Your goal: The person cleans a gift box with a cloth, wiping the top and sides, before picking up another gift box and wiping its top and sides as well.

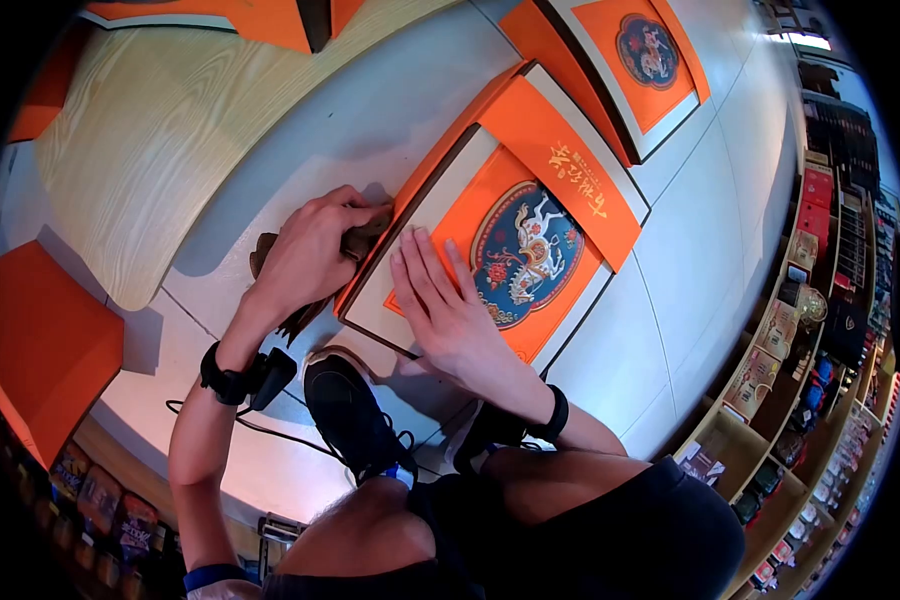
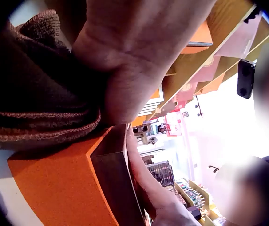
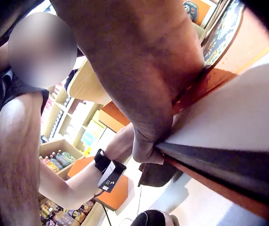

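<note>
An orange box (image 1: pixel 560 215) with a blue horse medallion (image 1: pixel 527 255) lies tilted on the pale floor. My left hand (image 1: pixel 305 240) grips a bunched brown cloth (image 1: pixel 365 235) against the box's left side. In the left wrist view the cloth (image 2: pixel 35 94) hangs in folds beside the orange side (image 2: pixel 59 183). Flat on the box's pale border and orange face rests my right hand (image 1: pixel 450 315), its fingers straight and close together. The right wrist view shows that hand (image 3: pixel 148 94) along the box's edge, with the cloth (image 3: pixel 158 174) beyond it.
A second orange box (image 1: pixel 650 60) lies at the top right. Wooden board (image 1: pixel 140 130) at the upper left, an orange piece (image 1: pixel 50 350) at the far left. Shoes (image 1: pixel 350 415) stand just below the box, near a black cable (image 1: pixel 270 435). Stocked shelves (image 1: pixel 770 370) line the right.
</note>
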Demonstrator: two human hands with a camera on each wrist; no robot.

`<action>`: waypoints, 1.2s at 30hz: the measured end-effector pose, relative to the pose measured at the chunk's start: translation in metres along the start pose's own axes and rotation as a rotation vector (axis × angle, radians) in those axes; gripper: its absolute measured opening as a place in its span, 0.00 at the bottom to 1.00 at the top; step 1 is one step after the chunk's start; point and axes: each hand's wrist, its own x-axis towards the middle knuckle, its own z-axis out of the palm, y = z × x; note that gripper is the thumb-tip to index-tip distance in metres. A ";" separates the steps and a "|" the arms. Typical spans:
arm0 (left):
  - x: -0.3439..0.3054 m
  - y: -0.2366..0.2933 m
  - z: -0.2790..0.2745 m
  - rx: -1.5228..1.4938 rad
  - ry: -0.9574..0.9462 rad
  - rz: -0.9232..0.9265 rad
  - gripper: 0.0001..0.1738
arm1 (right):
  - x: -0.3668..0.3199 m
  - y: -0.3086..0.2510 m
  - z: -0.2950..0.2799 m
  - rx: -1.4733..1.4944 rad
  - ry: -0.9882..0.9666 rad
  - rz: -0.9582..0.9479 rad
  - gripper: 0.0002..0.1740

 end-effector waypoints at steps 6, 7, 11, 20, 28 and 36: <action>-0.010 0.002 -0.006 -0.001 -0.023 -0.007 0.29 | 0.000 0.000 -0.001 -0.055 -0.015 -0.006 0.49; -0.013 0.001 -0.007 -0.015 -0.013 0.001 0.27 | 0.000 -0.001 -0.001 -0.054 -0.016 -0.005 0.49; -0.020 0.002 -0.014 -0.128 -0.037 -0.039 0.25 | 0.001 -0.001 0.000 -0.046 -0.012 0.000 0.47; -0.033 -0.014 -0.034 -0.456 -0.111 -0.107 0.21 | 0.000 -0.001 -0.004 0.020 -0.027 0.006 0.55; -0.017 -0.031 -0.013 -0.200 0.197 -0.073 0.23 | 0.000 -0.001 -0.002 0.030 -0.020 0.008 0.63; 0.017 -0.029 0.010 -0.109 0.132 -0.099 0.25 | -0.001 0.000 0.000 0.023 -0.009 0.001 0.65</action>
